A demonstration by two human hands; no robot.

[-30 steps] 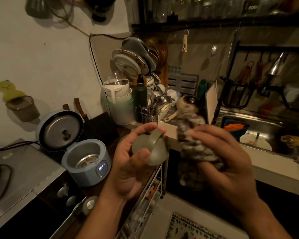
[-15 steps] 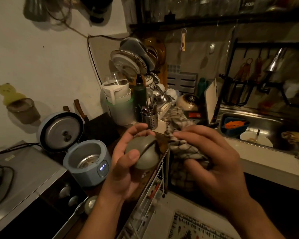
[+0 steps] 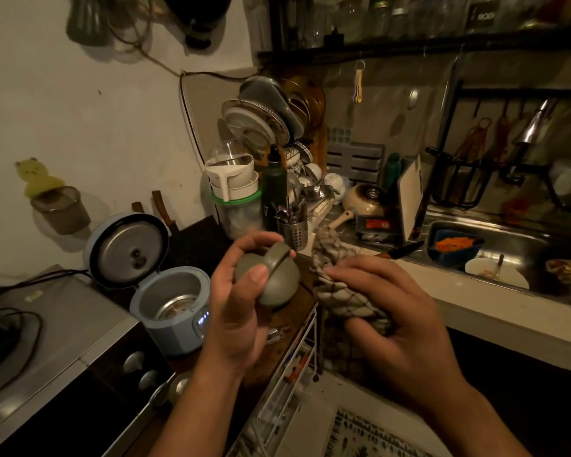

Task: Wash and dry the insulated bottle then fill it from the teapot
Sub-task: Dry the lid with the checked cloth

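Observation:
My left hand [image 3: 238, 311] grips a grey-green bottle lid [image 3: 271, 278] with a hinged handle, thumb laid across its front. Just to its right, my right hand [image 3: 396, 318] holds a bunched checked dish towel [image 3: 337, 285], fingers curled over it. Lid and towel sit close together, a small gap between them. A dark green insulated bottle [image 3: 273, 189] stands upright on the counter behind, by the cutlery holder. A round cream teapot [image 3: 365, 199] sits further back beside a white cutting board.
A blue rice cooker [image 3: 168, 295] stands open at the left, next to a microwave [image 3: 47, 328]. A dish rack [image 3: 271, 117] full of plates rises behind. The sink [image 3: 508, 245] on the right holds a blue bowl and a white plate. A knife [image 3: 402, 250] lies on the counter edge.
My left hand has turned the lid and shifted it slightly left and down. My right hand has drawn the towel lower and nearer to the lid.

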